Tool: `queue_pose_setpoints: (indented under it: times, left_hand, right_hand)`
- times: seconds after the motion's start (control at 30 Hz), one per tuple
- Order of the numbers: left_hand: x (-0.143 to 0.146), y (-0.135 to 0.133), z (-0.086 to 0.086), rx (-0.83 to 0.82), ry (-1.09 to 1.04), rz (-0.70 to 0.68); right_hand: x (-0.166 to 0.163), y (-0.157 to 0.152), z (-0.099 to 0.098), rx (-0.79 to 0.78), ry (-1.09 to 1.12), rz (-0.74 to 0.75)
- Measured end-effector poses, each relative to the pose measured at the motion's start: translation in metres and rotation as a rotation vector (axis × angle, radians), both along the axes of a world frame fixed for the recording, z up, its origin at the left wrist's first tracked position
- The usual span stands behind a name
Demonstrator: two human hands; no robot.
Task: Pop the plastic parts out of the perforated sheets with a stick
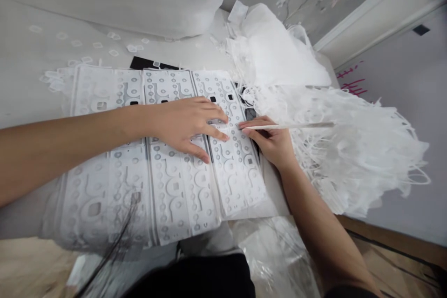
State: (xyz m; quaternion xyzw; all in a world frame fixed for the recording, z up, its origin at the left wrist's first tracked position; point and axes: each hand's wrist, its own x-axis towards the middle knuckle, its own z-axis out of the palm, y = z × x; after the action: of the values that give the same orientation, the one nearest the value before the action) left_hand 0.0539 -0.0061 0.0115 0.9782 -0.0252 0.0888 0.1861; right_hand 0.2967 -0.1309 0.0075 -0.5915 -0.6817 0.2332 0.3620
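White sheets (pixel 240 167) with rows of printed or cut curved and round shapes lie side by side in strips. Spread out over them, palm down, is my left hand (pixel 185 123), its fingers apart and touching the sheets. Close to its fingertips, at the right edge of the sheets, my right hand (pixel 274 142) is closed in a pinch around a slim white pen-like tool (pixel 300 125). The tool's long end points right, and its other end lies at my fingertips over the sheets; its exact kind cannot be made out. Small square holes, some dark, show in the sheets.
A large heap of thin white offcuts (pixel 359 149) spreads to the right, with a white bag or sheet (pixel 279 51) behind it. Small white square pieces (pixel 113 52) lie scattered at the back left. Clear plastic (pixel 275 251) hangs below the table's front edge.
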Motion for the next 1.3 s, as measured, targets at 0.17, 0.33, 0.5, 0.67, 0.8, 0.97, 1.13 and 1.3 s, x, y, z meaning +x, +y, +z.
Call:
queue_pose_setpoints:
  times: [0.17,0.33,0.5,0.67,0.8,0.97,1.13,1.3]
  left_hand:
    - [0.0,0.0,-0.001,-0.027,-0.04,0.001]
    - [0.001,0.001,0.0,-0.007,-0.01,-0.013]
    - [0.001,0.0,0.003,0.029,0.054,-0.009]
    - [0.0,-0.001,0.002,0.008,0.008,0.003]
    - [0.0,-0.002,0.002,0.012,0.0,-0.004]
    - [0.0,-0.001,0.001,0.047,0.025,0.0]
    - [0.001,-0.003,0.001,0.03,0.04,0.027]
    - [0.003,-0.019,0.007,0.08,0.095,0.137]
  right_hand:
    - [0.0,-0.003,-0.002,0.115,-0.215,0.063]
    - [-0.002,-0.012,-0.004,0.171,-0.404,0.141]
    - [-0.005,-0.014,-0.011,0.253,-0.428,0.117]
    - [-0.008,-0.009,-0.018,0.289,-0.401,0.032]
    - [-0.007,0.002,-0.014,0.326,-0.385,-0.154]
    - [-0.011,-0.006,0.004,0.233,-0.081,-0.231]
    - [-0.028,-0.049,0.014,-0.03,0.204,-0.013]
    - [-0.037,-0.069,0.012,-0.05,0.137,0.096]
